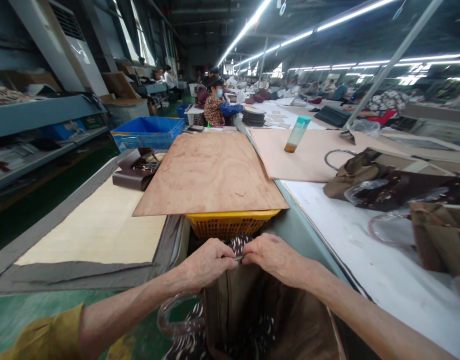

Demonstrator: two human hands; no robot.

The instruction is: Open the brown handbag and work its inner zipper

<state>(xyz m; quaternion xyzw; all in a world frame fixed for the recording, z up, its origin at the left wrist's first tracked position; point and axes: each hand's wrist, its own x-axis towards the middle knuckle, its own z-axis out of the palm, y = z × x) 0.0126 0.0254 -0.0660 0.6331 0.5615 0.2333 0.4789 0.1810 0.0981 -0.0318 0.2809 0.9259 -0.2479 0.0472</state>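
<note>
A brown bag (241, 305) sits upright at the bottom centre, close to my body, with black-and-white patterned cloth around it. My left hand (207, 262) pinches its top edge from the left. Beside it, my right hand (273, 254) pinches the same edge, the fingertips of both hands nearly touching. A small light strip shows between the fingertips; its exact form is unclear. At the bag's left hangs a plastic-wrapped handle (173, 320).
Ahead, a wooden board (215, 172) rests over a yellow basket (230, 223). Brown bags (436, 235) lie on the white table (327, 225) at right, with a bottle (297, 134) farther back. A dark brown bag (134, 172) and blue bin (147, 131) stand left. A person (215, 107) sits beyond.
</note>
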